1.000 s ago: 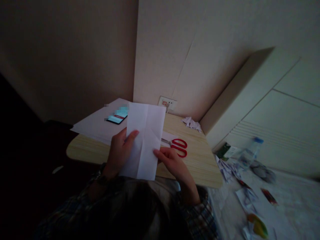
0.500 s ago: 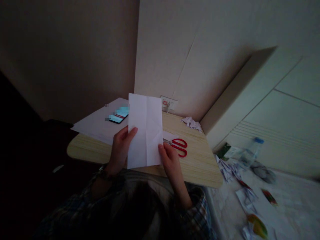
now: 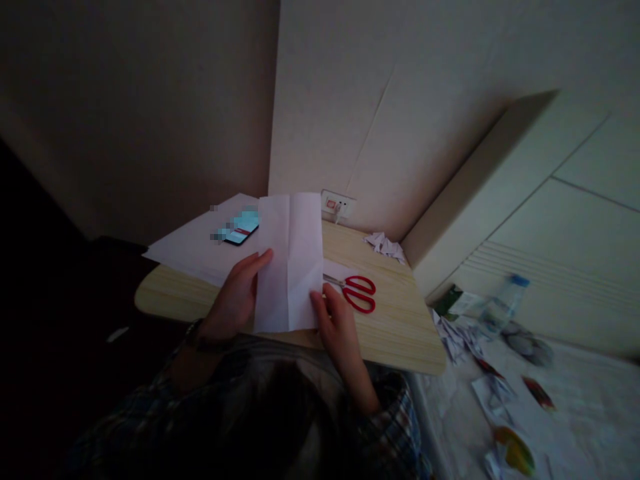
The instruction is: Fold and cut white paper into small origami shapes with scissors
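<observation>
A white sheet of paper point(image 3: 295, 260) with a lengthwise crease stands tilted up above the table, bent slightly along that crease. My left hand point(image 3: 237, 290) grips its left edge, thumb on the front and fingers behind. On the lower right edge, my right hand point(image 3: 337, 317) pinches the sheet between thumb and fingers. Red-handled scissors point(image 3: 360, 293) lie on the table just beyond my right hand, their blades partly hidden by the sheet. Left of the sheet, a phone point(image 3: 243, 228) with a lit screen rests on larger white paper point(image 3: 187, 247).
The wooden table point(image 3: 400, 320) has rounded corners and stands against the wall. Folded paper pieces point(image 3: 385, 247) lie at its back right, near a wall socket point(image 3: 339, 204). On the bed point(image 3: 590, 393) to the right are a plastic bottle point(image 3: 503, 307), paper scraps and packets.
The sheet has bent more along its crease, its left half now angled away. My left hand has shifted slightly left and its fingers show more; my right hand has barely moved.
</observation>
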### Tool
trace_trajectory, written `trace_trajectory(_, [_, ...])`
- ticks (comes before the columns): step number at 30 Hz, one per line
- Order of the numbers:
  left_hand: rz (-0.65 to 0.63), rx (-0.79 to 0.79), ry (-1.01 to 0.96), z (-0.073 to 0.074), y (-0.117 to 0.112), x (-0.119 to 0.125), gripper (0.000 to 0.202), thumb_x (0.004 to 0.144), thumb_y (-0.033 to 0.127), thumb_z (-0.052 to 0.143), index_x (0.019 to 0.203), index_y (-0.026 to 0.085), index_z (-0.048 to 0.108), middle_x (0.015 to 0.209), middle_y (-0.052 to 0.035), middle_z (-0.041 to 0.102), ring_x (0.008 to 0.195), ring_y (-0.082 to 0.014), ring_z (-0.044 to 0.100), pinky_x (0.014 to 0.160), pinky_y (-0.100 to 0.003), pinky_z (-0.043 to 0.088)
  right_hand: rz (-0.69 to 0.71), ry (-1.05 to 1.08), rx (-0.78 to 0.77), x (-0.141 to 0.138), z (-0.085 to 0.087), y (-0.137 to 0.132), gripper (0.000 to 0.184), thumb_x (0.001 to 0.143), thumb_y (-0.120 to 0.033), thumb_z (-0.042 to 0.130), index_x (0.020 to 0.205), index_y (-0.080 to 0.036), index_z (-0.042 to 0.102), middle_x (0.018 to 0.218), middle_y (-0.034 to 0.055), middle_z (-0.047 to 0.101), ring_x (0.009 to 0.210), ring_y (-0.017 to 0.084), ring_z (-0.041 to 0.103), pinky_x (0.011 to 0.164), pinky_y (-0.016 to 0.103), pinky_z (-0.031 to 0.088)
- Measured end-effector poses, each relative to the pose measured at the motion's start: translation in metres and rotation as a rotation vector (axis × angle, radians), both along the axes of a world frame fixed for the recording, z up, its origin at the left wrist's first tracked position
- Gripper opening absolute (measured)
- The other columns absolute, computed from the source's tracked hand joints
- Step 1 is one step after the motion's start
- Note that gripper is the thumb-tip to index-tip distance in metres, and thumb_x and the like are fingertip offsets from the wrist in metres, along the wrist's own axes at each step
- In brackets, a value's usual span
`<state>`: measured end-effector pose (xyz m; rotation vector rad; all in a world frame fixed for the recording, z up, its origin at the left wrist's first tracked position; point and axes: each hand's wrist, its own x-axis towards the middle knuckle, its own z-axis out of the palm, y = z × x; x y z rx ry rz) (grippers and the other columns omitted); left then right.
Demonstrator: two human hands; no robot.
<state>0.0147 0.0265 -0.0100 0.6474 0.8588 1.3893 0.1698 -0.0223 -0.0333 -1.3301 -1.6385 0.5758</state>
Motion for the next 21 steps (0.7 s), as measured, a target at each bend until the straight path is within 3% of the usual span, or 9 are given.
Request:
trace_trajectory(8, [-0.064, 0.056, 0.025, 0.003, -0.004, -0.002, 0.028, 0.066, 0.029, 0.075, 0.089, 0.013, 0.068, 0.085, -0.0056, 0.074, 0.086, -0.0255, 0.068, 0.068, -0.031, 0.056, -0.027, 0.010, 0.014, 0.001, 0.002, -0.002, 0.027, 0.089, -0.034, 0.043, 0.065, -0.023, 0.039, 0.050, -0.0068, 0.039, 0.045, 0.010, 0.039, 0.045, 0.023, 0.023])
trace_trajectory(15, [-0.307, 0.059, -0.018, 0.010, -0.006, -0.003, 0.025, 0.062, 0.026, 0.076, 0.083, 0.012, 0.071, 0.087, -0.0098, 0.076, 0.092, -0.0295, 0.068, 0.071, -0.032, 0.058, 0.021, 0.067, -0.014, 0.004, 0.004, -0.007, 0.024, 0.090, -0.036, 0.044, 0.071, -0.021, 0.047, 0.050, -0.0071, 0.040, 0.045, 0.010, 0.039, 0.043, 0.022, 0.024])
trace_trajectory(21, [-0.291, 0.051, -0.016, 0.005, -0.004, -0.004, 0.022, 0.061, 0.028, 0.077, 0.075, 0.013, 0.071, 0.083, -0.0101, 0.075, 0.091, -0.0288, 0.068, 0.073, -0.032, 0.057, -0.019, 0.045, 0.023, 0.005, 0.003, -0.006, 0.021, 0.090, -0.034, 0.045, 0.078, -0.020, 0.053, 0.051, -0.0065, 0.044, 0.046, 0.010, 0.041, 0.045, 0.022, 0.026])
